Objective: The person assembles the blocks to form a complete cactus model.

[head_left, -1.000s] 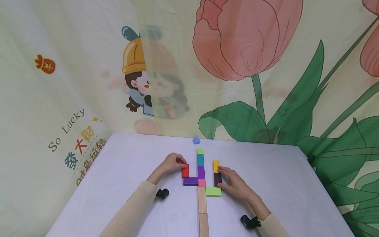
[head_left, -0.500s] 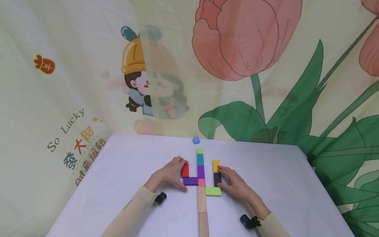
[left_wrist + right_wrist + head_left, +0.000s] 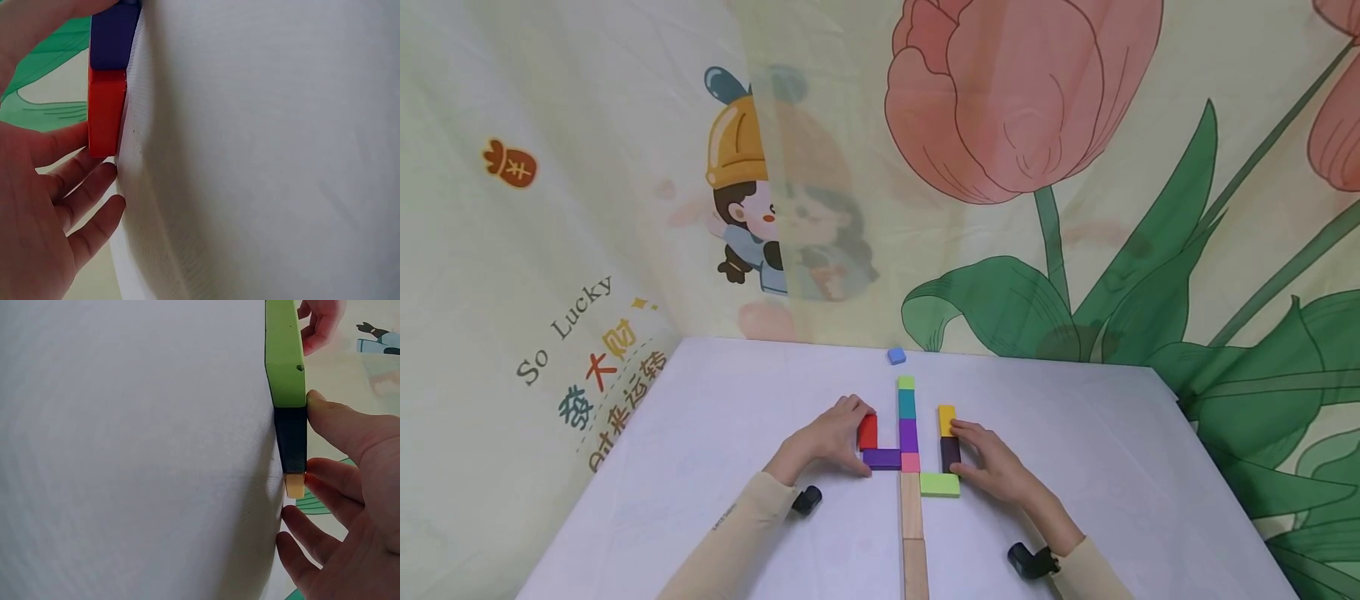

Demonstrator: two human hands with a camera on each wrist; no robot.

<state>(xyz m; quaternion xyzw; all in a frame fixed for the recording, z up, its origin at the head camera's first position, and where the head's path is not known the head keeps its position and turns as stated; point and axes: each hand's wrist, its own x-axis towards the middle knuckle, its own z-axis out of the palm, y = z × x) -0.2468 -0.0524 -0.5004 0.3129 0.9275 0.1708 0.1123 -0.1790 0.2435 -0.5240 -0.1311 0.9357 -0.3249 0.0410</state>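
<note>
My left hand (image 3: pixel 827 433) spans two wooden blocks on the table. Its fingers are at the far end of the red block (image 3: pixel 868 432), and its thumb is against the near edge of the purple block (image 3: pixel 882 459); the left wrist view shows the red block (image 3: pixel 106 112) and purple block (image 3: pixel 114 37) end to end. My right hand (image 3: pixel 996 467) rests beside the yellow block (image 3: pixel 947 421) and dark block (image 3: pixel 951 451), its fairly straight fingers touching their right side. A light green block (image 3: pixel 940 485) lies crosswise at the dark block's near end.
Between the hands runs a line of blocks: green (image 3: pixel 906 382), teal (image 3: pixel 907 404), violet (image 3: pixel 908 435), pink (image 3: pixel 910 462), then plain wood (image 3: pixel 912 504) towards me. A blue block (image 3: pixel 897 356) lies apart near the white table's (image 3: pixel 760 367) far edge.
My left hand has gone from holding the red block's upper part to spread around the red and purple blocks, its thumb coming in against the purple one. The right hand stays put.
</note>
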